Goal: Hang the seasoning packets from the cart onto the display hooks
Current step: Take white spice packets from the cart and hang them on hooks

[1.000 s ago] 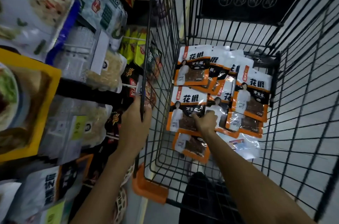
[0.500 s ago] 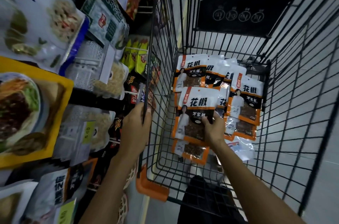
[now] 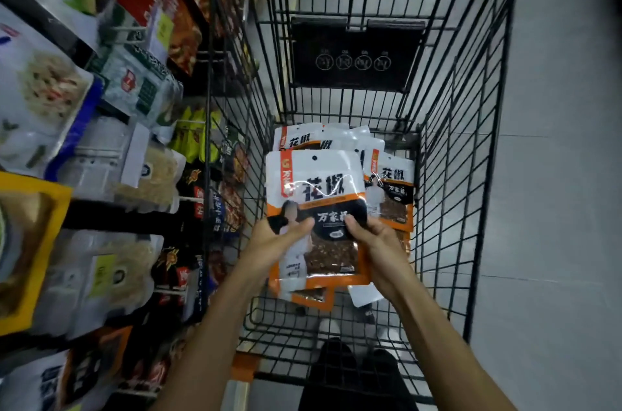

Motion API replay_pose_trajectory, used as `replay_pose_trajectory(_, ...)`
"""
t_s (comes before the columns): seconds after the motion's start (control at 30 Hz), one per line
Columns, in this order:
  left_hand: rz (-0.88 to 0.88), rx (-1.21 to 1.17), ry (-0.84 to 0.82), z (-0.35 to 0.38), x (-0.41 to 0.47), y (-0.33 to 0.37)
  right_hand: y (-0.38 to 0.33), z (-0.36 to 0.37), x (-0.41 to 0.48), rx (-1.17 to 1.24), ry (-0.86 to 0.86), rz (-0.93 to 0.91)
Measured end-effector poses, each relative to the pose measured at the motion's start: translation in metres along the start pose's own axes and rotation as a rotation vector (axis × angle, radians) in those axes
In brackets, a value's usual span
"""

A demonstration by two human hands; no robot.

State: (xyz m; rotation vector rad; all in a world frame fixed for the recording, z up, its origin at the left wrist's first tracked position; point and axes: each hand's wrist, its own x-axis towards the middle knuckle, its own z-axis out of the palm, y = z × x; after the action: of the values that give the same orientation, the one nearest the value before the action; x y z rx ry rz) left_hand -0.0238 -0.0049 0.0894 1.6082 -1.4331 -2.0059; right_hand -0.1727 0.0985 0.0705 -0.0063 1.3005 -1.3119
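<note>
Both hands have changed jobs: the left hand has let go of the cart's rim and joined the right in lifting one seasoning packet clear of the pile. Leftmost, the display of hanging goods runs just beside the cart. The left hand's thumb lies across the packet's lower left face, pinching it, with the fingers hidden behind. The right hand pinches the lower right corner the same way. The packet stands upright above the cart with its long axis pointing away from the person. Its hang hole is at the far end, so the hole leads, and the left hand is nearer the display. Remaining packets lie overlapped on the cart's floor.
</note>
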Motion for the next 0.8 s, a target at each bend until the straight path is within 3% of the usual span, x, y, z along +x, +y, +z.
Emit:
replay_pose_trajectory(0.13, -0.125, -0.164, 0.0, 0.002, 0.02, -0.013, 0.008, -0.008, 0.03, -0.046, 0.042, -0.031)
replay_pose_trajectory(0.27, -0.191, -0.147, 0.118, 0.002, 0.044, -0.019, 0.014, -0.042, 0.085, -0.351, 0.405, -0.17)
replay_pose_trajectory(0.4, -0.229, -0.157, 0.172, -0.001, 0.068, -0.028, 0.025, -0.087, 0.142, -0.684, 0.674, -0.086)
replay_pose_trajectory(0.53, -0.233, -0.094, 0.173, -0.001, 0.087, -0.039, 0.038, -0.103, 0.171, -0.888, 0.762, 0.07)
replay_pose_trajectory(0.8, -0.251, -0.097, 0.182, 0.0, 0.096, -0.045, 0.058, -0.097, 0.178, -1.048, 0.72, 0.075)
